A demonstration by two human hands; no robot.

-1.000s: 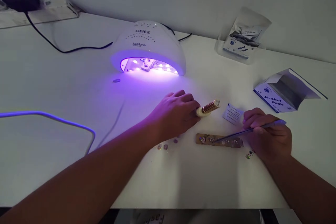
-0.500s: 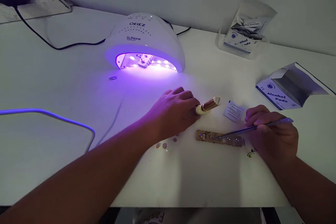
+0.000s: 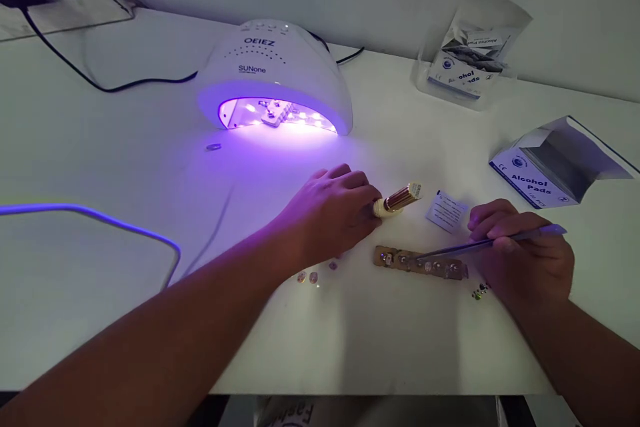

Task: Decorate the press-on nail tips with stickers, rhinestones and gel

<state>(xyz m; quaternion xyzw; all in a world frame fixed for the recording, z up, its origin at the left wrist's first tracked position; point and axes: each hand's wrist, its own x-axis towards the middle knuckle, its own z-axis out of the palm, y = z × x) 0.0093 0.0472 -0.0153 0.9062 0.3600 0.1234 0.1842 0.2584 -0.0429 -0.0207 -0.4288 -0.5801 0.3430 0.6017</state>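
Note:
My left hand (image 3: 340, 210) is closed around a gel polish bottle (image 3: 380, 208), which has a cream body and a shiny gold cap and leans to the right. Between the thumb and fingers of my right hand (image 3: 525, 250) is a slim pair of tweezers (image 3: 480, 245), pointing left. Their tip is over a narrow brown strip (image 3: 413, 265), on which several press-on nails with sparkling stones lie in a row. Whether the tip touches a nail or grips a stone is too small to tell. Small gems (image 3: 480, 291) lie beside my right wrist.
A lit white nail lamp (image 3: 275, 73) stands at the back with another nail strip (image 3: 277, 112) inside. Loose nails (image 3: 307, 277) lie below my left wrist. An alcohol pad sachet (image 3: 447, 211), an open alcohol pads box (image 3: 537, 177) and a clear bag (image 3: 470, 60) are on the right.
The camera view has shifted slightly. The tweezers' tip has moved a little right along the strip, with my right hand. My left hand keeps its hold on the bottle.

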